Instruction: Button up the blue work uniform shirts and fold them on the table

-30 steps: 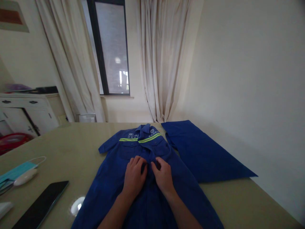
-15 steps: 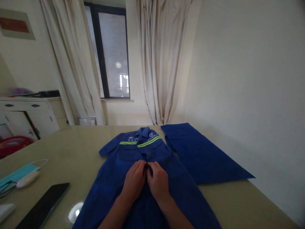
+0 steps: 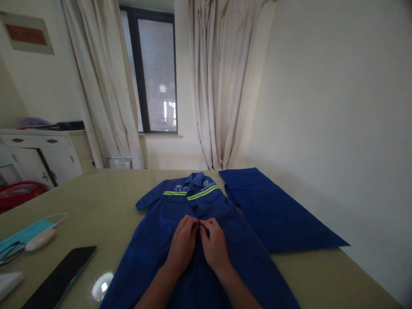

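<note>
1. Shows white lettering (image 3: pixel 180 188) on the blue shirt (image 3: pixel 209 209), toward the table's (image 3: pixel 96 206) left edge: too small to read.
2. Shows a round emblem (image 3: pixel 206 183) above illegible characters (image 3: pixel 208 189), on the chest's other side.

Black phone (image 3: pixel 61 278) near blue mask (image 3: pixel 28 234) on table (image 3: pixel 103 191); beige curtains (image 3: pixel 103 86) flanking window (image 3: pixel 157 77); white cabinet (image 3: pixel 58 159) at left.

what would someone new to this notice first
Probably the blue short-sleeved shirt spread in the middle of the table, with bright yellow-green stripes across its chest, and the left hand and right hand together at its front. Next might come the large blue cloth lying to its right, then the turquoise mask at the table's left side.
</note>
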### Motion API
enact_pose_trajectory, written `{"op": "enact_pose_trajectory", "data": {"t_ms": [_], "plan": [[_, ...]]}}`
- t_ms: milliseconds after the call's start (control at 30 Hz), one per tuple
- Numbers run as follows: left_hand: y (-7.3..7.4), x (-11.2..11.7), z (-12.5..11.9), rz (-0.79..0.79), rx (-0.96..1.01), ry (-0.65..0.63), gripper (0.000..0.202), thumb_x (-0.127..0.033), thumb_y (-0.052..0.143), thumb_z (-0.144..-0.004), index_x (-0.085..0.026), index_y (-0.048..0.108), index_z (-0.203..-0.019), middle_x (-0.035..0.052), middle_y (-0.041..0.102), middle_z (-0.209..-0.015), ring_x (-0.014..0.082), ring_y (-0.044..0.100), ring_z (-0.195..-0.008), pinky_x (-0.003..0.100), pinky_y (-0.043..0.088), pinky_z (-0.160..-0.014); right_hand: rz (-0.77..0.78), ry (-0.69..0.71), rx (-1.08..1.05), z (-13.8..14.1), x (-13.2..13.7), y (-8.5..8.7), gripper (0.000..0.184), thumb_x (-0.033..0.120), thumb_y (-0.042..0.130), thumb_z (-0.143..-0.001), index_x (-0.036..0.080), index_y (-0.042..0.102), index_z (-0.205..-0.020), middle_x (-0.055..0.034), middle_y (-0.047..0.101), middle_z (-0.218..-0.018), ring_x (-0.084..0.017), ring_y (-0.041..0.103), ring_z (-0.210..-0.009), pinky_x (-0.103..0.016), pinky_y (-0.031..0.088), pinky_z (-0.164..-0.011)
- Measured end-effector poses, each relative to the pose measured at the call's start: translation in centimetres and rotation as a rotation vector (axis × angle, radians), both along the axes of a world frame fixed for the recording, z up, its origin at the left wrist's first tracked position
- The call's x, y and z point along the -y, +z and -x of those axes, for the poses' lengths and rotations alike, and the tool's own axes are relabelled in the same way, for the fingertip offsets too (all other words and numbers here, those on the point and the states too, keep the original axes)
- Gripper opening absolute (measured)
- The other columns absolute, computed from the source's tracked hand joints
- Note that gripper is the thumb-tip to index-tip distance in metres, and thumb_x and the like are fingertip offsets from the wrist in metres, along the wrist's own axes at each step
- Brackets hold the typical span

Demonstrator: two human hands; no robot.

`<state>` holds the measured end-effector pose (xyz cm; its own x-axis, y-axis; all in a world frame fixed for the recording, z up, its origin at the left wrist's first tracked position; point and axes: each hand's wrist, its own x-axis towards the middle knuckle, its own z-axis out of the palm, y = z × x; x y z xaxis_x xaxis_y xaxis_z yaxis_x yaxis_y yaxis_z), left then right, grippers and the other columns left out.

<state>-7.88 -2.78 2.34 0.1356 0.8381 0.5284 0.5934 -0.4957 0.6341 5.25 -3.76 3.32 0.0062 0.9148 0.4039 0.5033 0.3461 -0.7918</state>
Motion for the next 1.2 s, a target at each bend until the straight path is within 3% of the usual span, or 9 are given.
{"op": "enact_pose_trajectory", "data": {"t_ms": [233, 433, 633, 800, 1033, 1200], "plan": [[0.0, -0.3, -0.1, 0.018, 0.041, 0.022, 0.017, -0.020, 0.044, -0.098, -0.024, 0.060, -0.095, 0.0050, 0.063, -0.096, 0.0220, 0.061, -0.091, 0.036, 0.052, -0.084, 0.006, -0.045, -0.102, -0.4, -0.6, -0.4, 0.021, 0.027, 0.057, -0.092, 0.021, 0.077, -0.098, -0.0077, 0.077, -0.097, -0.023, 0.071, -0.092, -0.030, 0.053, -0.087], [-0.3, -0.4, 0.1, 0.048, 0.058, 0.017, 0.018, -0.022, 0.042, -0.098, -0.024, 0.059, -0.092, 0.0058, 0.063, -0.094, 0.0227, 0.061, -0.089, 0.038, 0.053, -0.083, 0.048, 0.007, -0.222, -0.6, -1.1, -0.2, 0.039, 0.042, 0.046, -0.097, 0.020, 0.078, -0.090, -0.0088, 0.078, -0.093, -0.024, 0.071, -0.089, -0.031, 0.053, -0.083], [-0.4, -0.3, 0.1, 0.044, 0.075, 0.024, 0.018, -0.024, 0.043, -0.099, -0.024, 0.060, -0.092, 0.0055, 0.064, -0.093, 0.0224, 0.063, -0.088, 0.036, 0.053, -0.081, 0.131, 0.081, -0.384, -0.9, -2.5, -1.6, 0.032, 0.047, 0.062, -0.083, 0.018, 0.077, -0.084, -0.0076, 0.077, -0.081, -0.026, 0.071, -0.080, -0.034, 0.055, -0.074], [-0.3, -0.5, 0.1, 0.075, 0.122, 0.023, 0.016, -0.025, 0.047, -0.097, -0.024, 0.062, -0.092, 0.0032, 0.070, -0.090, 0.0211, 0.067, -0.084, 0.032, 0.052, -0.077, 0.152, 0.120, -0.413, -1.2, -2.9, -2.2, 0.029, 0.045, 0.069, -0.078, 0.017, 0.073, -0.083, -0.0073, 0.076, -0.079, -0.025, 0.071, -0.077, -0.032, 0.054, -0.071], [0.0, -0.5, 0.3, 0.166, 0.224, -0.032, 0.018, -0.025, 0.049, -0.093, -0.024, 0.066, -0.087, 0.0007, 0.073, -0.084, 0.0197, 0.069, -0.079, 0.030, 0.051, -0.074, 0.075, 0.048, -0.227, -0.5, -1.3, -1.3, 0.017, 0.032, 0.059, -0.087, 0.019, 0.070, -0.087, -0.0075, 0.076, -0.086, -0.024, 0.071, -0.080, -0.031, 0.053, -0.075], [-0.4, -0.8, 0.2, 0.243, 0.343, -0.047, 0.022, -0.040, 0.054, -0.094, -0.022, 0.067, -0.096, 0.0027, 0.076, -0.089, 0.0209, 0.072, -0.083, 0.032, 0.054, -0.078, 0.028, 0.010, -0.102, -0.1, -0.8, -0.9, 0.017, 0.023, 0.052, -0.089, 0.022, 0.068, -0.084, -0.0051, 0.074, -0.084, -0.021, 0.070, -0.079, -0.028, 0.051, -0.074]]}}
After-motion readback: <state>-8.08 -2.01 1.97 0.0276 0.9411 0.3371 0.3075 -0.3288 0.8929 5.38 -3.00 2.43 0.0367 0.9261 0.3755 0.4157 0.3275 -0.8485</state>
